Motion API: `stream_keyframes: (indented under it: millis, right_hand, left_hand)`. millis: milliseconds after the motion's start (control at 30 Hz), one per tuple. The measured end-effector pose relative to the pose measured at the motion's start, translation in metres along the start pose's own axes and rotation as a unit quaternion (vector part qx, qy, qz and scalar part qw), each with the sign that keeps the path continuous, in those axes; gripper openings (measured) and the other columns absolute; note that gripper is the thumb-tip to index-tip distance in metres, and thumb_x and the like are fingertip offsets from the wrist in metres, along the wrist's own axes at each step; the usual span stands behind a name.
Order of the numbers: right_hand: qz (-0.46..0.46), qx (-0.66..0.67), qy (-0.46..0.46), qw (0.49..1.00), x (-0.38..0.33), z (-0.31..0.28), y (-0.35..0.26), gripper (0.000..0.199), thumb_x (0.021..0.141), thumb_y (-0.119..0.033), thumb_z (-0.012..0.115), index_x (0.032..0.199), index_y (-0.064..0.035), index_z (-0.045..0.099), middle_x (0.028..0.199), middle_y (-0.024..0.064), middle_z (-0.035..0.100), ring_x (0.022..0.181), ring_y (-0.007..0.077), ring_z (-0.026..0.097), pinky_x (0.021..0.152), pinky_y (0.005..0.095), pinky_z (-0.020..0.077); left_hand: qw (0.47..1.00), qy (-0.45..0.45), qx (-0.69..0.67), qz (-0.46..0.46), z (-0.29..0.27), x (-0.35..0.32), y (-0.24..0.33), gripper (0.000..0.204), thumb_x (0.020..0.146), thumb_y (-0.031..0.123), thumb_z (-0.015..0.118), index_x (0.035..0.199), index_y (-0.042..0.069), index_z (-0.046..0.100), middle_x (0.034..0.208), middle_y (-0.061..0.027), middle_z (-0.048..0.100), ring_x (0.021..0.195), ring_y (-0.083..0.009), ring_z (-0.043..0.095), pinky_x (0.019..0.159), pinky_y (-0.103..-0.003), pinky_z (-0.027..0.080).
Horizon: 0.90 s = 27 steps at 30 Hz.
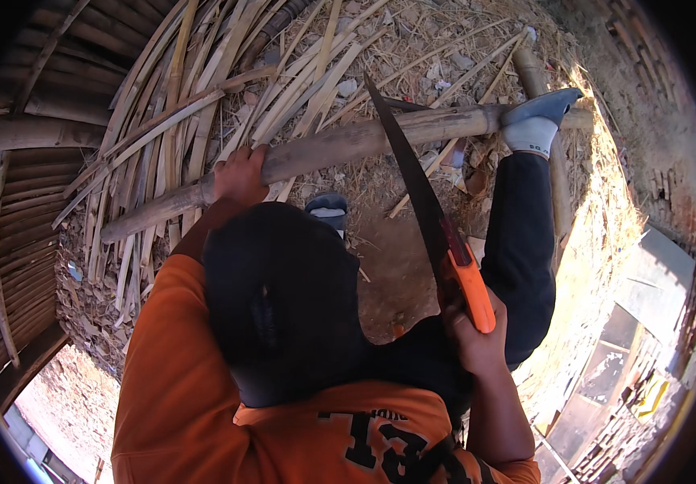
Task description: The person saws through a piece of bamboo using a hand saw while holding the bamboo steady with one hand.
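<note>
A thick bamboo pole point(323, 153) lies slantwise across the ground in front of me. My left hand point(240, 174) is closed around it, left of the middle. In my right hand point(478, 332) is a handsaw point(412, 165) with an orange handle and a long dark blade, its tip pointing away from me. The blade passes over the pole; I cannot tell whether its teeth touch the bamboo. My right foot, in a grey shoe point(543, 106), rests on the pole near its right end. Another shoe point(328, 208) is on the ground behind the pole's middle.
Long split bamboo strips point(194, 105) lie in a loose pile at the far left, partly under the pole. A second pole point(559, 185) runs beneath the right end. Shavings and rubble point(436, 56) cover the ground. A slatted bamboo wall point(21, 218) stands at the left.
</note>
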State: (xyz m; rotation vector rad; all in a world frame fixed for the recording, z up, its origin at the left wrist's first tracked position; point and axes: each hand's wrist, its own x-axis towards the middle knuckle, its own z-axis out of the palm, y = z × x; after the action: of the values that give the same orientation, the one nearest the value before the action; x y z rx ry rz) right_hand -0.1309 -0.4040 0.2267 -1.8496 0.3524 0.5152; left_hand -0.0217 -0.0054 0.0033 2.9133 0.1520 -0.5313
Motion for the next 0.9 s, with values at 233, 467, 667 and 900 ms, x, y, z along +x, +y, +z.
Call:
stream_keyframes:
  millis: [233, 467, 667, 900]
  right_hand:
    - [-0.022, -0.031, 0.004, 0.999, 0.1, 0.04, -0.005, 0.011, 0.089, -0.004, 0.068, 0.098, -0.0004, 0.064, 0.088, 0.0016, 0.064, 0.078, 0.0108, 0.06, 0.075, 0.0308, 0.0507]
    - [-0.001, -0.033, 0.025, 0.999, -0.017, 0.014, 0.005, 0.015, 0.09, 0.0, 0.062, 0.105, 0.0003, 0.065, 0.097, 0.0028, 0.066, 0.088, 0.0105, 0.062, 0.082, 0.0294, 0.0508]
    - [-0.002, -0.023, 0.008, 1.0, 0.1, 0.038, -0.007, 0.015, 0.09, -0.007, 0.067, 0.103, 0.0011, 0.065, 0.083, 0.0015, 0.062, 0.078, 0.0104, 0.06, 0.073, 0.0291, 0.0495]
    - [-0.009, -0.036, -0.002, 0.999, -0.014, 0.0, 0.013, 0.015, 0.088, 0.0, 0.066, 0.103, 0.0011, 0.064, 0.096, 0.0024, 0.066, 0.091, 0.0101, 0.064, 0.086, 0.028, 0.0517]
  left_hand:
    - [1.0, -0.013, -0.016, 0.017, 0.001, 0.011, 0.001, 0.08, 0.072, 0.018, 0.083, 0.146, 0.022, 0.053, 0.131, -0.0098, 0.059, 0.13, -0.0339, 0.06, 0.104, -0.061, 0.048]
    - [1.0, 0.019, 0.007, 0.007, 0.006, 0.001, -0.001, 0.081, 0.071, 0.018, 0.083, 0.146, 0.022, 0.054, 0.129, -0.0097, 0.06, 0.129, -0.0335, 0.061, 0.103, -0.06, 0.048]
    - [1.0, 0.004, -0.015, 0.026, 0.008, 0.012, 0.001, 0.082, 0.071, 0.018, 0.084, 0.147, 0.022, 0.054, 0.129, -0.0098, 0.06, 0.129, -0.033, 0.061, 0.102, -0.059, 0.049]
    - [0.999, 0.02, 0.002, 0.028, 0.004, 0.006, -0.003, 0.086, 0.069, 0.02, 0.083, 0.149, 0.02, 0.051, 0.127, -0.0107, 0.062, 0.127, -0.0347, 0.062, 0.103, -0.056, 0.051]
